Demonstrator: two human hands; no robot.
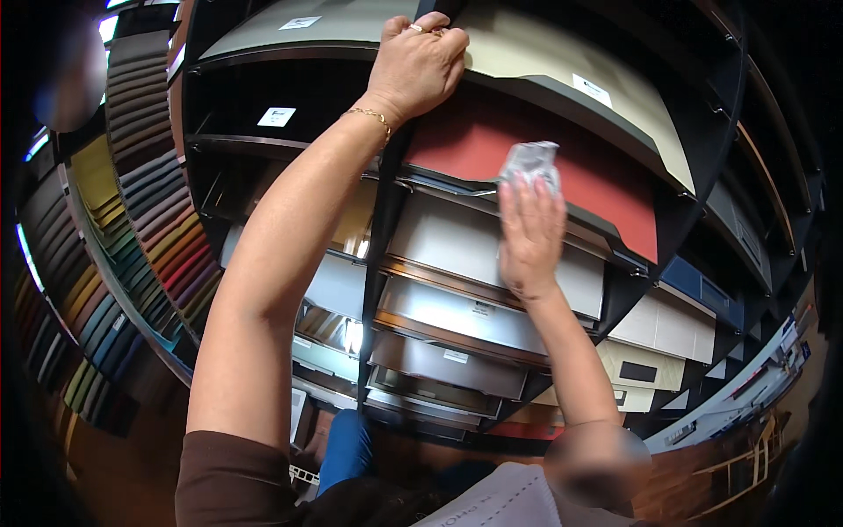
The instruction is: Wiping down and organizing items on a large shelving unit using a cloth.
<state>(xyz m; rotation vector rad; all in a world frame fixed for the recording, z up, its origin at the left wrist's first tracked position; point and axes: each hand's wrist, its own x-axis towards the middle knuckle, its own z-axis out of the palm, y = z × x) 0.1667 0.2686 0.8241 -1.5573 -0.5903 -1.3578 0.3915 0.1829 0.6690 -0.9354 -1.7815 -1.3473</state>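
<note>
My left hand [416,68] reaches up to the top of the black shelving, its fingers curled over the upright shelf frame [379,220] beside a cream panel [544,53]. A ring and a thin bracelet show on that arm. Lower and to the right, my right hand [532,235] lies with fingers stretched upward over a crumpled grey cloth [530,158]. The cloth rests against a red sample panel [606,206] on a tilted shelf. Motion smears the right fingertips a little.
Below are several tilted shelves with white [448,233], silver and glossy panels. Racks of coloured fabric swatches [167,237] stand at the left. A blue panel [702,290] and cream door samples [645,364] sit at the right. A wooden chair [746,465] stands on the floor at lower right.
</note>
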